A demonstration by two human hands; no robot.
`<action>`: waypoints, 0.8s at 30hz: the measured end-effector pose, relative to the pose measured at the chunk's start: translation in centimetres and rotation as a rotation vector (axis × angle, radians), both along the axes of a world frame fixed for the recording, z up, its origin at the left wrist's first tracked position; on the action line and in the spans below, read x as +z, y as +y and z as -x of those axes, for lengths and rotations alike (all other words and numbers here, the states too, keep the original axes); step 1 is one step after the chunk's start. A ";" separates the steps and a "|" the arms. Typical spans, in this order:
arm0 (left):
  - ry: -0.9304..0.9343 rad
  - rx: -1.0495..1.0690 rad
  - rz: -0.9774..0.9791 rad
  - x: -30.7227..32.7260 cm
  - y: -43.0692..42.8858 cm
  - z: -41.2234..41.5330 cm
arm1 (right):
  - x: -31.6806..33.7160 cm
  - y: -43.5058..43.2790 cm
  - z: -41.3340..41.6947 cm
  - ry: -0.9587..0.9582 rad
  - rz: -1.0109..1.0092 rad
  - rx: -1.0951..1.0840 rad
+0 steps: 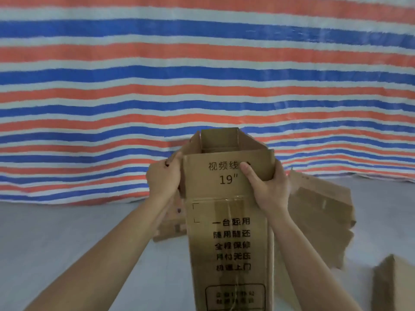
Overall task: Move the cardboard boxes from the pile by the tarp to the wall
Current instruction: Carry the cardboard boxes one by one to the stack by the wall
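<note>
A tall open-topped cardboard box [229, 232], printed with dark characters and 19", is held upright in the middle of the view, in front of the pile of flattened boxes [321, 207] lying on the grey floor [67, 232]. The left hand [162, 178] grips its upper left edge with fingers [174, 160] curled round the flap, while the right hand [269, 189] clamps the front flap's right edge, thumb [246, 170] pressed on the printed face. Behind hangs the red, white and blue striped tarp [157, 75], and another box [395, 286] stands at the lower right.
</note>
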State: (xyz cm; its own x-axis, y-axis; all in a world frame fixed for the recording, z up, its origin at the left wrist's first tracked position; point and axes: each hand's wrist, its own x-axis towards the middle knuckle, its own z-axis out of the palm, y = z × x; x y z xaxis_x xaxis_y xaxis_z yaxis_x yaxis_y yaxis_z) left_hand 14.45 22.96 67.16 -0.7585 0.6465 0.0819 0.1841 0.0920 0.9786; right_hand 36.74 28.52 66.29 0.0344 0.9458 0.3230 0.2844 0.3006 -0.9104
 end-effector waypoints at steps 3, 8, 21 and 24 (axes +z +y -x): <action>-0.046 0.201 -0.051 0.4 -3.8 10.8 | 0.7 -1.2 12.5 -0.008 -0.041 0.120; 0.039 0.421 -0.108 2.4 -10.6 25.7 | 1.8 -4.2 31.0 0.044 -0.062 0.337; -0.072 0.943 -0.187 -0.7 -13.3 55.7 | -3.8 -2.4 69.7 0.195 -0.020 0.845; -0.073 1.082 -0.161 -0.5 -12.8 63.0 | -4.4 -1.2 78.7 0.236 0.050 0.971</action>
